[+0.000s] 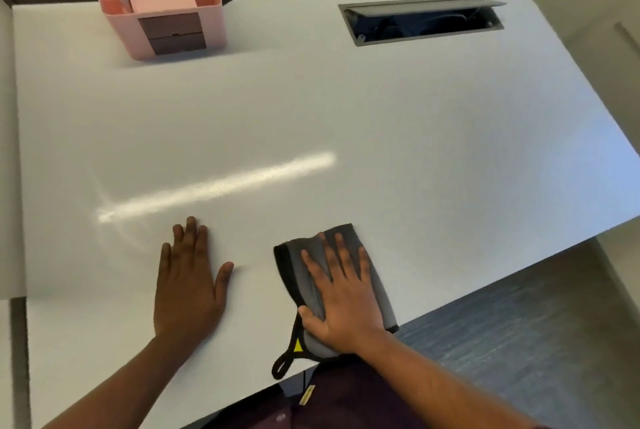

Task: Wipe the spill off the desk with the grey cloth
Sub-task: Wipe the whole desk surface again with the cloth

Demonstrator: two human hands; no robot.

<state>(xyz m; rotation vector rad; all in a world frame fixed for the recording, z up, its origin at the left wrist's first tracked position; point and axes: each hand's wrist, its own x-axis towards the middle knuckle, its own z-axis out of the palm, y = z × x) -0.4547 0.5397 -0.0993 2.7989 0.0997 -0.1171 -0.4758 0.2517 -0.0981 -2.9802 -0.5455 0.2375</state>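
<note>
The grey cloth [298, 273], folded with a black edge and a black hanging loop, lies on the white desk [381, 124] near its front edge. My right hand [341, 297] presses flat on top of it, fingers spread and thumb hooked over its left edge. Flat on the bare desk to the left of the cloth rests my left hand [188, 276], fingers apart and holding nothing. I cannot make out a spill; only a bright streak of glare and faint smear marks show on the desk above my left hand.
A pink desk organiser [162, 6] with markers and sticky notes stands at the back left. An open cable hatch [422, 22] is cut into the desk at the back right. The desk edge runs diagonally on the right, with grey floor below.
</note>
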